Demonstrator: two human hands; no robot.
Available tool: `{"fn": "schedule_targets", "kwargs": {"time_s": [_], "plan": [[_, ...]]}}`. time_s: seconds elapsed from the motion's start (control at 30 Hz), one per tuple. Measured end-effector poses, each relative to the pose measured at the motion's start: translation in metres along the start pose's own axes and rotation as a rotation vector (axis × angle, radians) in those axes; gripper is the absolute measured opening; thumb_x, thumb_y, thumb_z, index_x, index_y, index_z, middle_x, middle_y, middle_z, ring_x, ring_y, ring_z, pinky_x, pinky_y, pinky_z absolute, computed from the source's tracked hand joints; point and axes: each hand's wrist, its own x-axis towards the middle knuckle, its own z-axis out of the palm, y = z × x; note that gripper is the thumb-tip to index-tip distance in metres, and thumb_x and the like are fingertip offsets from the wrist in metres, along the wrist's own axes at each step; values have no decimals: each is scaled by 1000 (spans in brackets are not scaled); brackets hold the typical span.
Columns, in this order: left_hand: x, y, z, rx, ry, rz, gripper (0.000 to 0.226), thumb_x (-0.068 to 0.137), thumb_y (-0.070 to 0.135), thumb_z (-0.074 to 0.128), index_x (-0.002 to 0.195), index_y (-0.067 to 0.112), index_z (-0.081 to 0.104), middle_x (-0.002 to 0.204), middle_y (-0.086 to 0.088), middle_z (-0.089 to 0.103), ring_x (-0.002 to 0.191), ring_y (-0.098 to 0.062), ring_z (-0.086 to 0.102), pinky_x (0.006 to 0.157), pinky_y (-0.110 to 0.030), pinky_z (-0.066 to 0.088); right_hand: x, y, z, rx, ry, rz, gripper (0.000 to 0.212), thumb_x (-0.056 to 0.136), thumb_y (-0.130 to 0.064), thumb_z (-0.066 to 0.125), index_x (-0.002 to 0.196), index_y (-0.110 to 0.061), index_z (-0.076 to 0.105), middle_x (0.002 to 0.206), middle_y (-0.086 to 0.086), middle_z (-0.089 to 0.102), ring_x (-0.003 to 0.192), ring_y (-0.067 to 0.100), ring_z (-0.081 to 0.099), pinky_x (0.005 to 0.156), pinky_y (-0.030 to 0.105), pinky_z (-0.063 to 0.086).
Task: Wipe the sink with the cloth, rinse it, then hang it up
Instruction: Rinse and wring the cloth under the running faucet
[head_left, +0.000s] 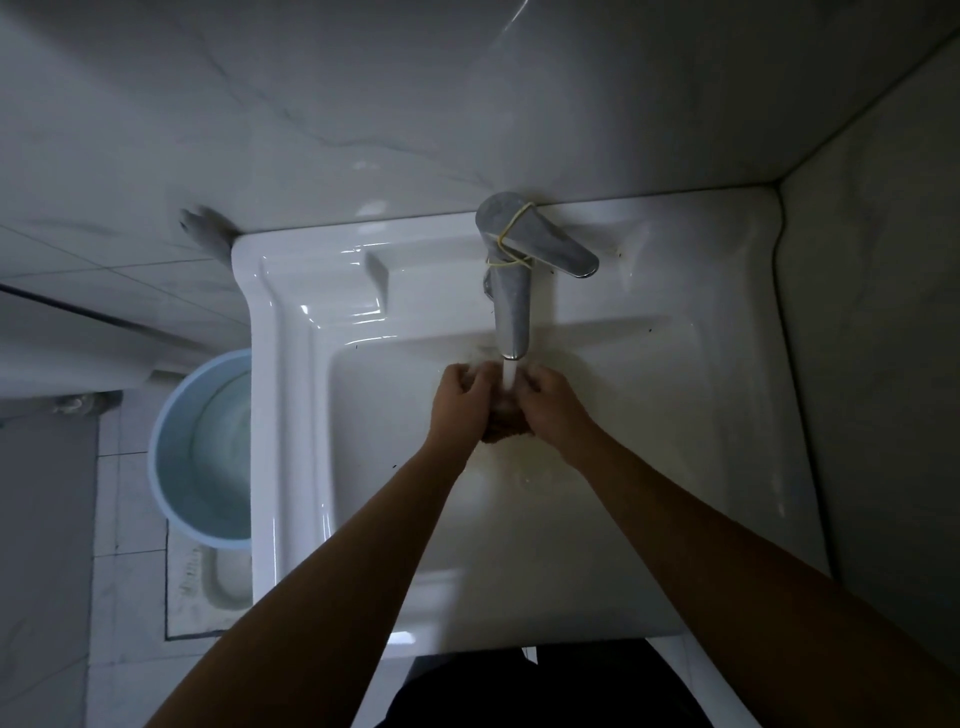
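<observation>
A small brown cloth (505, 427) is bunched between my two hands over the white sink (384, 415), mostly hidden by my fingers. My left hand (460, 402) grips its left side and my right hand (553, 402) grips its right side. A stream of water (508, 375) runs from the chrome tap (511, 306) straight onto the cloth between my hands. The tap's lever (550, 244) points to the right and has a yellow rubber band wound around it.
A light blue bucket (171, 452) holding water stands on the tiled floor left of the sink. Marble-look wall tiles (363, 104) rise behind the sink, and a wall (883, 364) closes the right side. A recessed soap shelf (358, 291) sits left of the tap.
</observation>
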Motion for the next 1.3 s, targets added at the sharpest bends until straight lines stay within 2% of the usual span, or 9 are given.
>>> {"fn": "schedule_targets", "kwargs": {"time_s": [0.2,0.37,0.47,0.57,0.67,0.83,1.03,1.13,1.3], "plan": [[0,6,8,190,1,111,18,105,26,46,104,12,56,82,-2,59,58,-8,60,43,-19,46,19,-37,1,-342,-177,145,23,86,-35,72,80,-17,59,78,11,67,59,22,65,45,22,52],[-8,4,9,73,70,130,40,99,43,45,79,16,66,75,-14,72,71,-32,74,68,-50,64,9,-29,5,-367,31,1,26,100,-33,51,107,-9,60,103,14,66,90,30,67,78,39,59],[-7,2,5,103,50,141,42,97,41,49,73,11,67,71,-16,70,68,-31,72,69,-48,62,3,-22,8,-25,90,134,33,99,-38,52,105,-7,61,92,10,66,81,26,66,73,39,59],[-8,0,2,9,-2,66,60,90,59,53,82,2,70,79,-25,72,72,-41,74,64,-55,63,2,-20,7,49,88,141,40,101,-40,49,105,-4,66,87,4,65,84,23,64,71,31,56],[-10,1,-1,-46,14,-6,44,99,51,53,94,10,68,87,-18,72,71,-31,73,51,-35,58,-6,-21,3,49,69,94,35,102,-40,44,108,-15,67,95,6,67,81,21,62,70,31,53],[-4,7,-14,-344,-134,-321,46,100,54,50,125,18,59,118,-12,68,108,-30,68,82,-43,61,-15,-8,-7,141,-32,-7,28,92,-42,61,114,-27,71,114,1,70,105,20,66,90,41,58],[-8,8,-5,-354,-95,-140,28,101,22,50,118,10,67,117,-24,71,95,-36,71,75,-46,62,-23,-5,-4,137,44,-102,37,88,-15,65,124,-19,65,107,2,71,82,9,68,60,13,53],[-9,9,-6,-388,-59,-106,33,88,0,50,116,6,65,111,-24,70,98,-40,67,85,-57,59,-21,-8,-2,364,53,204,40,89,-24,63,128,-19,59,116,8,68,99,26,70,85,37,60],[-16,10,-11,-133,-86,74,48,83,-11,50,114,22,63,106,-1,64,93,-18,62,66,-25,52,-17,1,-5,766,-116,338,29,93,-23,58,115,-8,70,115,18,71,108,35,68,93,53,55]]}}
